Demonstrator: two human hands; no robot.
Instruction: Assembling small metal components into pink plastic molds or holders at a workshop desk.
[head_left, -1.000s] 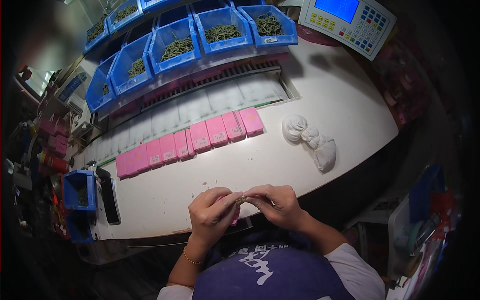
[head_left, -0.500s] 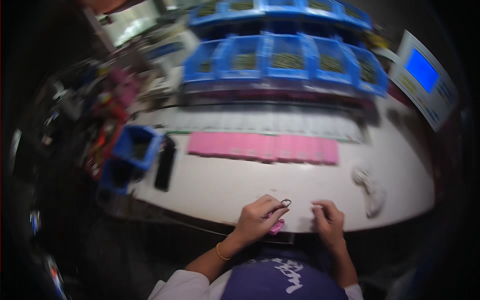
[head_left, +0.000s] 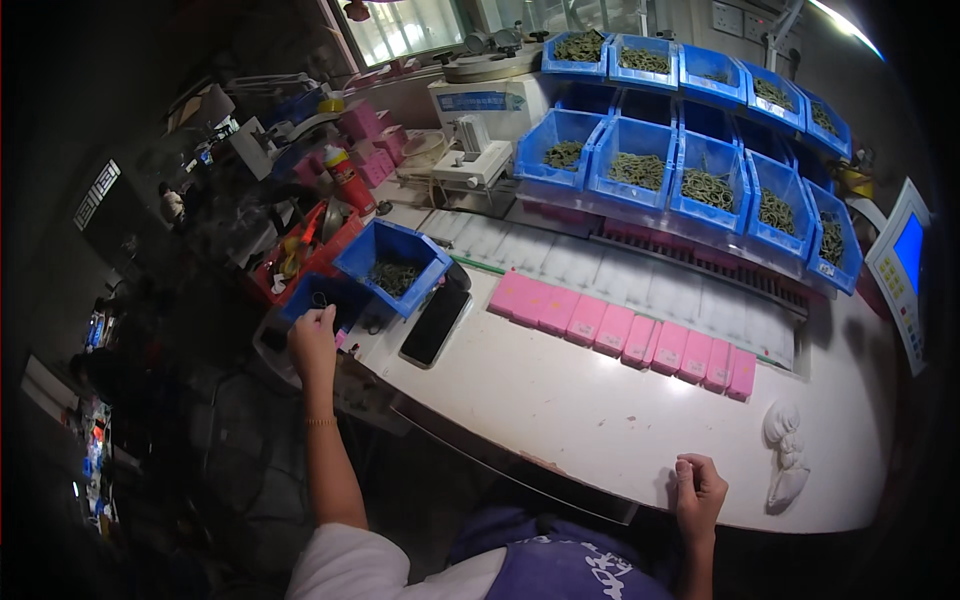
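Observation:
My left hand (head_left: pixel 313 345) reaches out to the left side of the table, over the lower blue bin (head_left: pixel 336 289). Its thumb and fingers pinch a thin dark ring (head_left: pixel 319 299), which shows above the fingertips. A small pink piece (head_left: pixel 341 338) sticks out at the palm side of this hand; most of it is hidden. By the table's front edge rests my right hand (head_left: pixel 701 490), its fingers curled in and the thumb against them, with nothing visible in it. Just behind the lower bin stands another blue bin (head_left: pixel 415 247) holding dark rings.
A black phone (head_left: pixel 437 326) lies right of the bins. Pink blocks (head_left: pixel 610 328) line up in a row mid-table. Racked blue bins (head_left: pixel 640 150) of rings stand behind. At right are a white lumpy bundle (head_left: pixel 788 455) and a panel with a blue screen (head_left: pixel 905 260).
My left hand has swung from the table's front edge far left to the blue bins, carrying the ring and pink piece. My right hand stays near the edge, fingers more curled. The view has turned left.

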